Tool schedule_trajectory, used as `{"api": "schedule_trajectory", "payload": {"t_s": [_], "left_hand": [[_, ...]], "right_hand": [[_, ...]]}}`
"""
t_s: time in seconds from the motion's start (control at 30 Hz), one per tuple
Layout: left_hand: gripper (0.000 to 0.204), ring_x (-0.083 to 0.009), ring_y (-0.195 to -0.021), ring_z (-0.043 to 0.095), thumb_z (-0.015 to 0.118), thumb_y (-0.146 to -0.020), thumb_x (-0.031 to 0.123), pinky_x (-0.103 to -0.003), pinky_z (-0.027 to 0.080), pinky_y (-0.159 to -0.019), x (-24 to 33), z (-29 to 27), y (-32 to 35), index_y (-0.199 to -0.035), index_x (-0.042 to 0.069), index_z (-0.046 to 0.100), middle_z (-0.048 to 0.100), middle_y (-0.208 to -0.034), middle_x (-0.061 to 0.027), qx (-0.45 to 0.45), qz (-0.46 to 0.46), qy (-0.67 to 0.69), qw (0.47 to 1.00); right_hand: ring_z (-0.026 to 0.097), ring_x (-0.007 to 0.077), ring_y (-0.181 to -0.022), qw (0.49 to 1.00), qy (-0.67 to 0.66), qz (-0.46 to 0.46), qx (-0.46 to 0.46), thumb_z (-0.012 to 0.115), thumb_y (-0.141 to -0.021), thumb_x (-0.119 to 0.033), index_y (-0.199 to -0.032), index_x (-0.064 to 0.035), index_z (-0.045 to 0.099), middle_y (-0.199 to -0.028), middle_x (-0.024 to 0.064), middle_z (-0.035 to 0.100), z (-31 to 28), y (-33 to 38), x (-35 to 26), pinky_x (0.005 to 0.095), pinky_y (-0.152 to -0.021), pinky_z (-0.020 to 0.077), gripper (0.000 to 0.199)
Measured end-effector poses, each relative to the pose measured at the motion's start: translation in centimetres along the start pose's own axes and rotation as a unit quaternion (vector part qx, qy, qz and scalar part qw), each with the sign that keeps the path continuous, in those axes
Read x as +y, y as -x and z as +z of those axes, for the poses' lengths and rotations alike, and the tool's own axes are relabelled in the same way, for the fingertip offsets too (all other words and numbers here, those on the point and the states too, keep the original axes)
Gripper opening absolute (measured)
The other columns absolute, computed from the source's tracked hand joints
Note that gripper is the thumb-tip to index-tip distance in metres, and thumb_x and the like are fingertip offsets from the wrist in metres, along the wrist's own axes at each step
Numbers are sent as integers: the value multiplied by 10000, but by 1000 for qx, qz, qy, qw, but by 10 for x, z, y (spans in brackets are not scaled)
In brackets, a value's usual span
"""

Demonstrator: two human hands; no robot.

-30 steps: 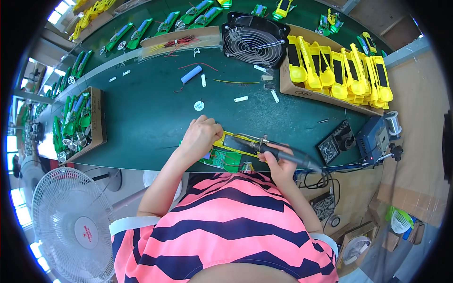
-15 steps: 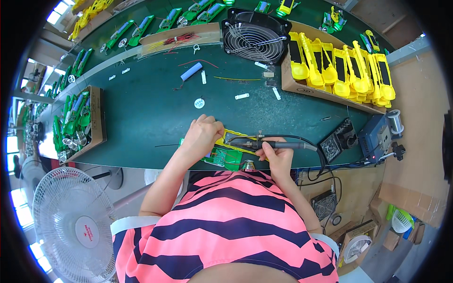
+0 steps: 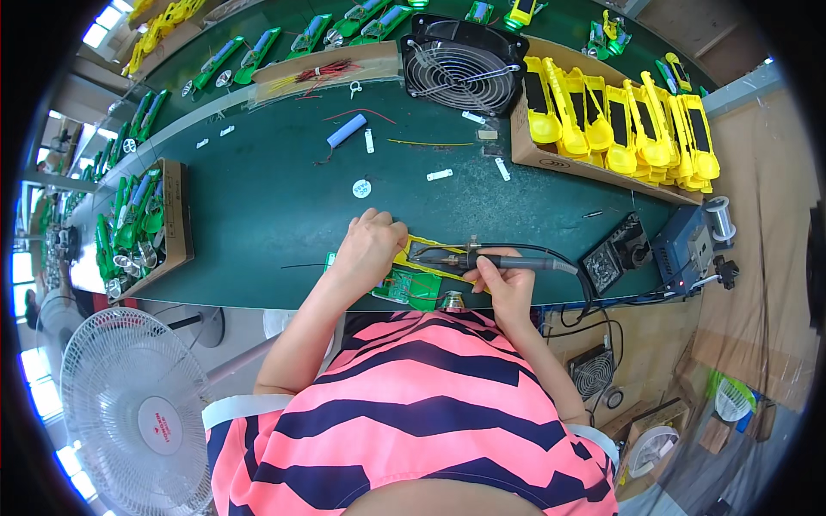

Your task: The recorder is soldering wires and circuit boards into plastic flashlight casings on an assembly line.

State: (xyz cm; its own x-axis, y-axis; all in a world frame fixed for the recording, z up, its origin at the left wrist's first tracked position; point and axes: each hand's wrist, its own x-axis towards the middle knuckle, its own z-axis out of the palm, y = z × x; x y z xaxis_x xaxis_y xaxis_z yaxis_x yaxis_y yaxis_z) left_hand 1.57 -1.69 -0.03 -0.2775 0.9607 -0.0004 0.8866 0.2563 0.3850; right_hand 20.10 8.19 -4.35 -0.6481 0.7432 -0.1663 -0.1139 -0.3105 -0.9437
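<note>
At the tabletop's near edge (image 3: 241, 295), my left hand (image 3: 368, 247) grips the yellow casing (image 3: 422, 267) while my right hand (image 3: 509, 289) holds the iron (image 3: 527, 263), seemingly soldering, probably needing steadiness next.

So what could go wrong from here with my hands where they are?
If the soldering iron in your right hand is hot, its tip might burn your left hand, close by, or scorch the yellow casing under it. The silver reflector at the table's front edge could get knocked off.
</note>
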Motion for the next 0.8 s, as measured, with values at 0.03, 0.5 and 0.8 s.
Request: {"api": "schedule_trajectory", "payload": {"t_s": [0.03,0.5,0.8], "left_hand": [[38,-272,-745,494,549,-714,44,-365,403,-680,1,0,0,-702,30,582,528,-696,-92,4,0,-5,1000],[55,-236,-779,501,558,-712,76,-348,383,-690,2,2,0,-711,72,613,532,-701,-62,6,-6,-48,999],[52,-225,-769,494,569,-689,74,-340,372,-675,3,1,0,-690,86,620,524,-696,-52,0,-12,-74,997]], "right_hand": [[548,99,-541,1000,0,0,-1,545,-828,-68,-914,26,530,-685,115,613,-1,1,-1,193,-477,428,128],[534,276,-1009,887,365,-280,-30,683,-681,-99,-1060,-52,492,-952,67,614,-34,17,-7,473,-981,277,427],[505,219,-1054,867,426,-255,-41,694,-649,-104,-1091,-63,504,-1086,50,557,-38,16,-6,464,-1019,218,483]]}}
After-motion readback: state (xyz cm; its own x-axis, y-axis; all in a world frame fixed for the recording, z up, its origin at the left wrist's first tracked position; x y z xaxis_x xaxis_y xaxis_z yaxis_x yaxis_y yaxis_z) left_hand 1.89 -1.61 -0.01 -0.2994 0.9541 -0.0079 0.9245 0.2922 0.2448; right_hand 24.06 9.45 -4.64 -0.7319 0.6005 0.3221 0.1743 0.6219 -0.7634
